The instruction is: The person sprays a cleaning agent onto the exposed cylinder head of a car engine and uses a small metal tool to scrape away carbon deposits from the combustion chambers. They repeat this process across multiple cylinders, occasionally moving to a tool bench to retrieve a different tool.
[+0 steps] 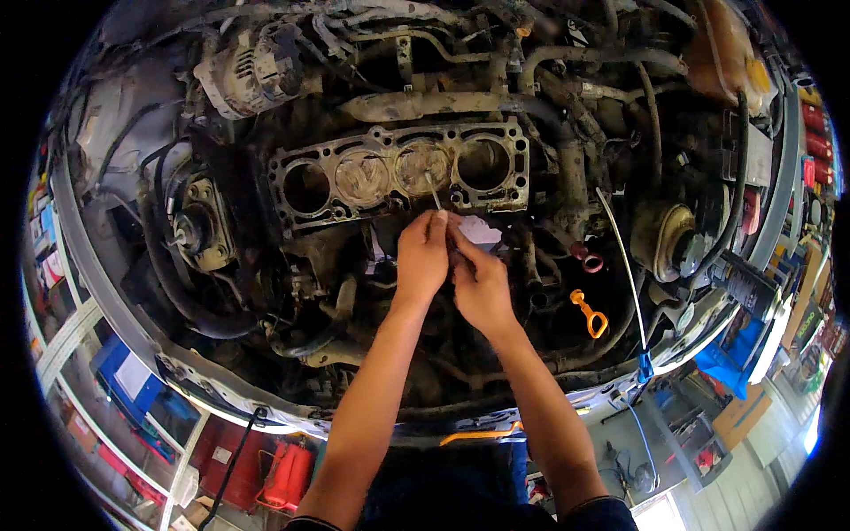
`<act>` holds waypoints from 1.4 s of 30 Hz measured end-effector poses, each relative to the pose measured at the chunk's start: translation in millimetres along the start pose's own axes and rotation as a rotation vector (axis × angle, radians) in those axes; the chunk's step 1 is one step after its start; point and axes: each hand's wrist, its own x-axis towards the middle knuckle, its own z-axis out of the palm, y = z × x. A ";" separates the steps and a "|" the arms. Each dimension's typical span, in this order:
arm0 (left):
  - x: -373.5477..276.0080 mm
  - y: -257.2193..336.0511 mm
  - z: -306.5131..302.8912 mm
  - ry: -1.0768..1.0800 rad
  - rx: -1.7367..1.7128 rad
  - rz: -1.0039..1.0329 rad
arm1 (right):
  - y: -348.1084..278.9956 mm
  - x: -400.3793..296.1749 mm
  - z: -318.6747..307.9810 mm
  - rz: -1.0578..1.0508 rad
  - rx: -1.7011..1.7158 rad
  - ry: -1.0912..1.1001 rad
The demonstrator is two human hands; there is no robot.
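Note:
Both my hands meet just below the open top deck of an engine block (pixel 512 199). A slim tool with a bare metal shaft (pixel 435 194) reaches from them to the crown of the third piston from the left (pixel 420 159). My left hand (pixel 422 259) pinches the shaft near the block's edge. Curled around the tool's rear part is my right hand (pixel 483 282), which hides most of that part. Another piston crown (pixel 362 178), with swirl-like scrape marks, sits high in the second bore. In the left end bore (pixel 307 188) and right end bore (pixel 483 164) the pistons sit low and dark.
An alternator (pixel 249 72) lies at upper left. Hoses surround the block. Right of my hands are an orange dipstick handle (pixel 590 315), a pale rod (pixel 624 265) and an engine mount (pixel 674 244). The car's front edge (pixel 279 418) curves below my forearms.

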 end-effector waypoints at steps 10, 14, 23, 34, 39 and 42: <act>0.5 -7.2 2.0 -0.078 0.123 0.135 | 2.5 -13.3 12.1 0.186 0.356 0.033; 2.3 -4.6 -0.6 -0.134 0.181 0.116 | 24.0 -17.0 17.6 0.122 0.242 0.062; 6.5 -8.9 4.0 -0.113 0.153 0.119 | 27.0 -12.9 13.6 0.151 0.247 0.046; 4.7 -8.5 1.2 -0.098 0.188 0.109 | -1.8 -8.9 7.8 0.344 0.335 -0.009; 10.1 -7.0 2.0 -0.101 0.169 0.115 | 14.9 -10.1 14.3 0.189 0.189 0.046; 4.6 -11.6 -1.1 -0.100 0.212 0.119 | 16.4 -8.2 18.1 0.153 0.241 0.063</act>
